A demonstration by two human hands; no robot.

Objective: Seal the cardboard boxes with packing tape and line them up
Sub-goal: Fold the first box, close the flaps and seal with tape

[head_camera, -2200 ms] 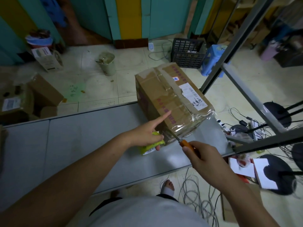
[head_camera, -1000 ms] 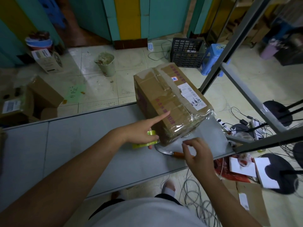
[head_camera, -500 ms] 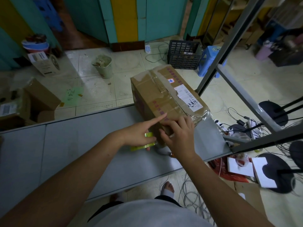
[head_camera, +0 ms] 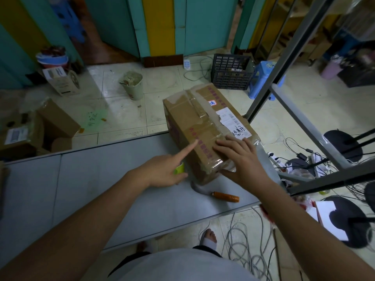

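Left of the brown, tape-wrapped cardboard box (head_camera: 194,118), on the grey tabletop (head_camera: 91,179): my left hand (head_camera: 162,171) grips a green tape roll (head_camera: 179,168) in its curled fingers, with the index finger straight and its tip touching the box's long side. Just in front of the box's near corner an orange-handled knife (head_camera: 225,196) lies flat. On the box's near end, my right hand (head_camera: 241,157) presses the top with fingers straight and spread, thumb against the end face.

Nothing legible (label (head_camera: 233,123) on box (head_camera: 188,118) blurred)
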